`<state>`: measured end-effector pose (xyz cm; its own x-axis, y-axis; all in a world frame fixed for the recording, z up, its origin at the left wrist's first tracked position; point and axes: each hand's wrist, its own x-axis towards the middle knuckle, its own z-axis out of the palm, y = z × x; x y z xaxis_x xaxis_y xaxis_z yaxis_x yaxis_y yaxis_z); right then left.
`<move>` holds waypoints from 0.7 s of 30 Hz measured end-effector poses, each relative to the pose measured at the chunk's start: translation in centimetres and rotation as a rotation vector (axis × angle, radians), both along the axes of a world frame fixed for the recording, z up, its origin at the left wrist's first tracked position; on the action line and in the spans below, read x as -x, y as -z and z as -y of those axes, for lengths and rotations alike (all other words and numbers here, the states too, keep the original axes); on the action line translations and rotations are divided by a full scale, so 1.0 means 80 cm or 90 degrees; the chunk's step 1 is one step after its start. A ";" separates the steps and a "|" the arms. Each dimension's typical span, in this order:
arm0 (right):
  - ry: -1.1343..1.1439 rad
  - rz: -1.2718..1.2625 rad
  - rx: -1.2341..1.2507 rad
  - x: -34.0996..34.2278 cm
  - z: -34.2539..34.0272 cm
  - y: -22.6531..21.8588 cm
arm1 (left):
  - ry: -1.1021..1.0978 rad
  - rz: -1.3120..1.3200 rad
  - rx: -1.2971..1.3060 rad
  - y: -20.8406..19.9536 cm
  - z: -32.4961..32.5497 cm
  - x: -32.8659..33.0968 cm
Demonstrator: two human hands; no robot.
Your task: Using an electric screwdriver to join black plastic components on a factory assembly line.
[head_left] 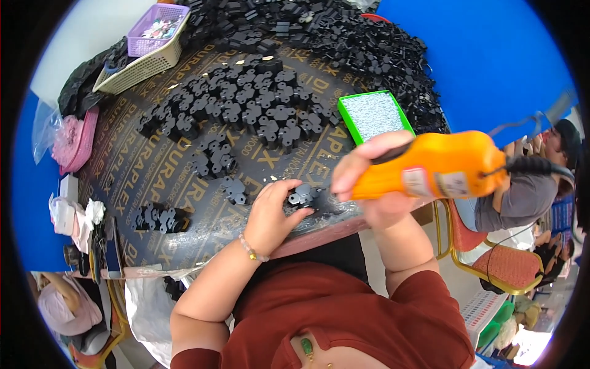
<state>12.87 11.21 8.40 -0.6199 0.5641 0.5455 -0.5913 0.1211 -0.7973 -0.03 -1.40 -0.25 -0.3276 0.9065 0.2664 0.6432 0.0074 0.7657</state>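
Note:
Near the table's front edge, my left hand grips a small black plastic part between thumb and forefinger, pressing it against the tabletop. My right hand is wrapped round an orange electric screwdriver, which lies tilted sideways with its cable trailing right. Its tip end is close to the black part, but my fingers partly hide it. Another black part sits just left of my left hand. Behind stands a large group of similar black assembled parts.
A green tray of small silvery pieces lies beyond the screwdriver. Loose black pieces pile up at the back right. Purple and cream baskets stand far left, a pink basket below them. People sit behind at both sides.

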 end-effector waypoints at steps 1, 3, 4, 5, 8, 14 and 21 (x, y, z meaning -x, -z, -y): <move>-0.022 0.007 0.019 0.011 0.009 -0.001 | 0.005 0.016 0.012 0.000 0.000 0.001; -0.038 -0.004 0.034 0.030 0.023 0.001 | 0.013 -0.009 -0.040 0.008 -0.001 0.004; -0.046 -0.005 0.035 0.035 0.024 0.004 | 0.022 0.010 -0.042 0.010 -0.002 0.005; -0.057 0.001 0.026 0.040 0.024 0.008 | 0.015 0.009 -0.040 0.008 -0.002 0.005; -0.072 0.011 0.013 0.049 0.024 0.018 | 0.013 0.028 -0.039 0.006 -0.002 0.004; -0.105 0.061 0.024 0.060 0.026 0.030 | 0.016 0.030 -0.060 0.014 0.001 0.007; -0.031 0.093 0.033 0.060 0.042 0.036 | 0.029 0.046 -0.099 0.024 -0.003 0.004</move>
